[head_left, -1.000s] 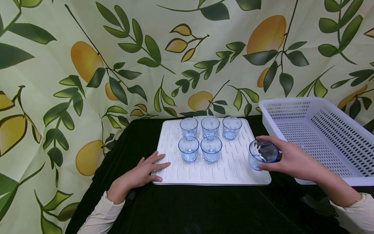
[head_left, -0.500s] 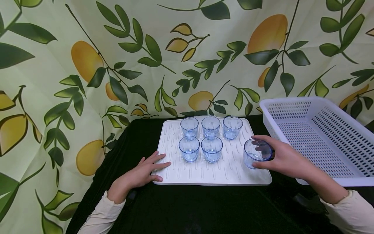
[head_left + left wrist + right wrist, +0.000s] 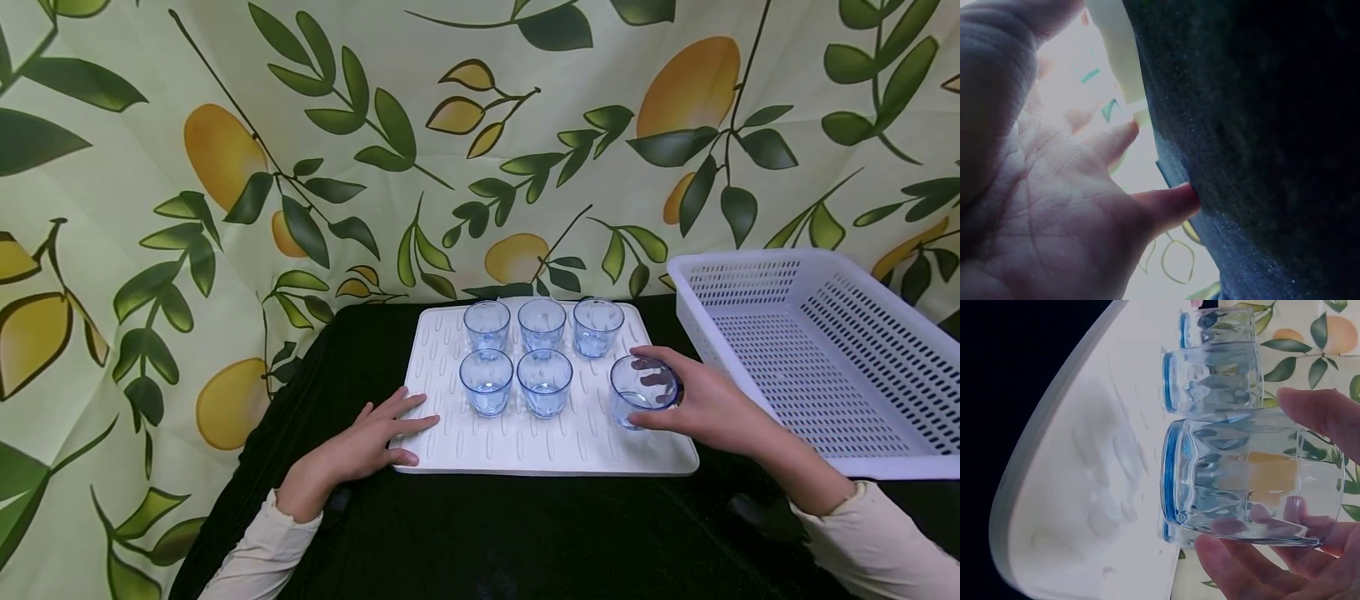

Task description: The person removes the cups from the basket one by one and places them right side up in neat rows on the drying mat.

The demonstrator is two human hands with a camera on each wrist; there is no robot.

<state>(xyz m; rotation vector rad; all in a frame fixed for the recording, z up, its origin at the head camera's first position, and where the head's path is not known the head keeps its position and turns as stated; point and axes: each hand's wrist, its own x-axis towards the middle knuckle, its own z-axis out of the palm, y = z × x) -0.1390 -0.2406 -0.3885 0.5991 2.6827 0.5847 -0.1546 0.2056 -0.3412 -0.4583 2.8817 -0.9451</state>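
My right hand (image 3: 708, 400) grips a clear bluish glass tumbler (image 3: 637, 404) by its sides, thumb on one side and fingers on the other. The tumbler (image 3: 1254, 481) is upright over the right part of a white ridged tray (image 3: 585, 446); whether its base touches the tray I cannot tell. Several matching tumblers stand on the tray: three in the back row, including the right one (image 3: 597, 332), and two in front, including the nearer right one (image 3: 544, 385). My left hand (image 3: 363, 442) has its fingers spread, touching the tray's left edge.
A white perforated plastic basket (image 3: 720, 333) stands to the right of the tray, beside my right forearm. Black cloth (image 3: 487, 533) covers the table. A leaf-and-fruit patterned curtain (image 3: 450, 200) hangs behind.
My right hand has moved left with the tumbler, from the tray's right edge toward the front row of glasses. My left hand and the other tumblers have stayed put.
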